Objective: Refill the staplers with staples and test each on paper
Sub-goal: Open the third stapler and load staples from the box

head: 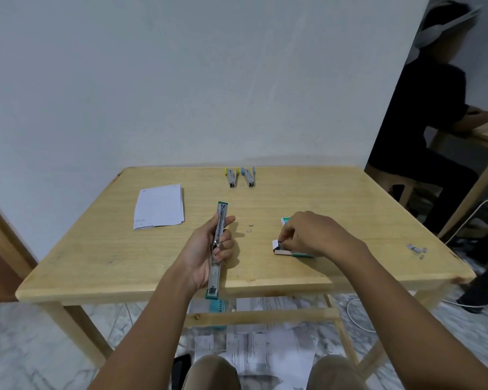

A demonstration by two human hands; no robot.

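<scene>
My left hand (209, 249) holds a green stapler (217, 254) folded fully open, its long metal channel facing up over the table's front edge. My right hand (307, 235) rests on an open staple box (282, 249) at the right, fingertips pinched at its open end; whether staples are between them is hidden. Another green-and-white box (284, 220) peeks out behind that hand. A yellow stapler (231, 177) and a blue stapler (249, 177) lie open at the far edge. A stack of white paper (159, 206) lies at the left.
Loose staple bits (249, 228) lie between my hands, and more staples (416, 249) near the right edge of the wooden table (96, 249). Printed sheets litter the floor (265, 350) below. A seated person (423, 130) is at the far right by another table.
</scene>
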